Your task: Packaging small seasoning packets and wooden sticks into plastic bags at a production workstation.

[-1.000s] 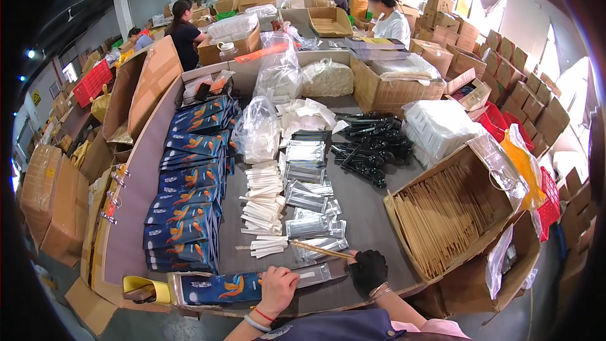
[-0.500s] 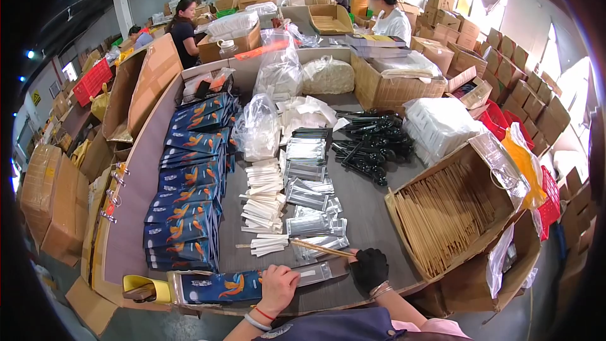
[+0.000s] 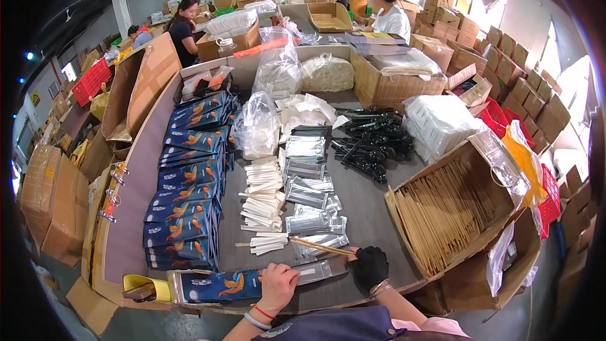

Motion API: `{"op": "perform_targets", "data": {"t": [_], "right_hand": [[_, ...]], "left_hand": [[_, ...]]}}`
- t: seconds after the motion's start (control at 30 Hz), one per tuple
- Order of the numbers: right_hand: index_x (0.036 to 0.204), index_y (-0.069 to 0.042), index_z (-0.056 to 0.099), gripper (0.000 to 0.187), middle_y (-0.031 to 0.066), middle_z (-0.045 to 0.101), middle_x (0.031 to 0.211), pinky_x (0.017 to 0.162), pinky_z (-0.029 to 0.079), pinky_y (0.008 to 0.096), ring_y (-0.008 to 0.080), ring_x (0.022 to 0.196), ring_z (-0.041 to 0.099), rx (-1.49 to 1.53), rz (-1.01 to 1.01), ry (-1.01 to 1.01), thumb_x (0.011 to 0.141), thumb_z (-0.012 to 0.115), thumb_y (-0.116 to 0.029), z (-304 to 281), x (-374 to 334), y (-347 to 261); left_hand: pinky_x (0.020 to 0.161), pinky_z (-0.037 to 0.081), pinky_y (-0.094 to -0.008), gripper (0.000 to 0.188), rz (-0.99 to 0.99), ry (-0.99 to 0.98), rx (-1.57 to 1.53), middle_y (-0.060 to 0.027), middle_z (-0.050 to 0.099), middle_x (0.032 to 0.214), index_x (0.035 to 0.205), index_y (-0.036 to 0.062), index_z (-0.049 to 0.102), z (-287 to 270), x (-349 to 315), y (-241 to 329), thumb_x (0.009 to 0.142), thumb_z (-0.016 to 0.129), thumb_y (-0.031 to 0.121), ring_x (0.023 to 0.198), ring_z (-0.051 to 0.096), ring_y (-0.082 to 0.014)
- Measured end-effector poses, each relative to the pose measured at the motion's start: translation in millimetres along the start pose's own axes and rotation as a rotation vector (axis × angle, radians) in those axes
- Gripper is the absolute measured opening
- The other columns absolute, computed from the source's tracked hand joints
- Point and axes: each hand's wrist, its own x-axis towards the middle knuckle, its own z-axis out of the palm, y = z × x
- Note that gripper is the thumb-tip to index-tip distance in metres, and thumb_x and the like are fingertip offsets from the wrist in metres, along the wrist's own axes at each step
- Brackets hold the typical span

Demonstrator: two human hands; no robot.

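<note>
My bare left hand (image 3: 279,283), fingers curled together, grips the right-hand end of a blue pouch (image 3: 218,287) with an orange fish print. The pouch lies flat along the table's near edge. Just right of those fingers lies a clear plastic packet (image 3: 320,271) with a white strip in it; whether it reaches into the pouch is hidden. My right hand (image 3: 370,269), in a black glove, is closed around one end of wooden chopsticks (image 3: 320,246). They point left, over the nearest clear packets. Its fingertips are partly hidden by the glove's dark shape.
Stacked blue pouches (image 3: 180,215) line the left side. White paper-wrapped sticks (image 3: 263,192) and clear packets (image 3: 307,192) run up the middle. Black spoons (image 3: 366,142) lie beyond. On the right stands a carton of chopsticks (image 3: 442,218). Several co-workers stand farther back.
</note>
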Motion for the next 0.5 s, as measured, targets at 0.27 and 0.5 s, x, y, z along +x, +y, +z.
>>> {"op": "perform_targets", "data": {"t": [0.27, 0.5], "right_hand": [[0.103, -0.013, 0.072, 0.024, 0.0103, 0.065, 0.083, 0.075, 0.046, 0.0443, 0.0316, 0.081, 0.061, 0.007, -0.005, 0.003, 0.088, 0.065, -0.031, 1.9, -0.4, 4.7], [0.103, -0.012, 0.072, 0.024, 0.0109, 0.065, 0.083, 0.075, 0.045, 0.0444, 0.0321, 0.082, 0.061, -0.002, -0.007, 0.006, 0.088, 0.065, -0.030, 0.0, 2.6, 0.7]], "left_hand": [[0.072, 0.043, -0.0381, 0.006, 0.000, -0.008, -0.008, -0.0004, 0.062, 0.083, 0.082, 0.0139, 0.073, 1.0, 0.4, -1.1, 0.076, 0.075, 0.014, 0.082, 0.055, -0.0246], [0.073, 0.042, -0.0382, 0.007, 0.000, -0.009, -0.003, -0.0001, 0.062, 0.083, 0.083, 0.0140, 0.073, 0.4, 1.8, -2.2, 0.076, 0.075, 0.013, 0.082, 0.054, -0.0245]]}}
